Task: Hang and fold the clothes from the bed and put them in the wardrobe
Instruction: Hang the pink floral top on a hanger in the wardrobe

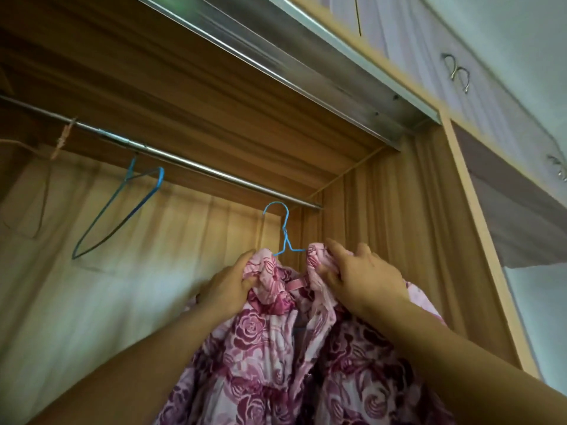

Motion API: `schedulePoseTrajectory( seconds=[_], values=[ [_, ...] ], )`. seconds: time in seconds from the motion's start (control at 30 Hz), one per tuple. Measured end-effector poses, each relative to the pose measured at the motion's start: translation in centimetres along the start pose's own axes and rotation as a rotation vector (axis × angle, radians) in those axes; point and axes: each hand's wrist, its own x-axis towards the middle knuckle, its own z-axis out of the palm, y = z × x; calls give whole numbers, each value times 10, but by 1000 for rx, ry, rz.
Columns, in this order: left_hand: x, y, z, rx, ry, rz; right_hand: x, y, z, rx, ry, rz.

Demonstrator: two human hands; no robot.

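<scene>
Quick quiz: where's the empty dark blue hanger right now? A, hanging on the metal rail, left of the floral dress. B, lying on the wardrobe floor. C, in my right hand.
A: the empty dark blue hanger hangs by its hook from the metal rail, left of the floral dress, which the left hand and right hand hold.

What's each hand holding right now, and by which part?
Both hold the pink floral garment that is on the light blue hanger. The left hand grips the bunched shoulder left of the hook, and the right hand grips the shoulder right of it.
</scene>
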Motion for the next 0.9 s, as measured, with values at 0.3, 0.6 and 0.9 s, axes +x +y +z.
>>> schedulePoseTrajectory(
  seconds=[0.3, 0.6, 0.9],
  values=[
    [90, 42, 21, 114, 105, -98, 85, 26, -4, -187, 126, 55],
    [147, 52, 44, 98, 37, -166, 144, 30, 0, -298, 82, 101],
    [152, 18, 76, 62, -54, -209, 158, 15, 27, -312, 34, 63]
  ],
)
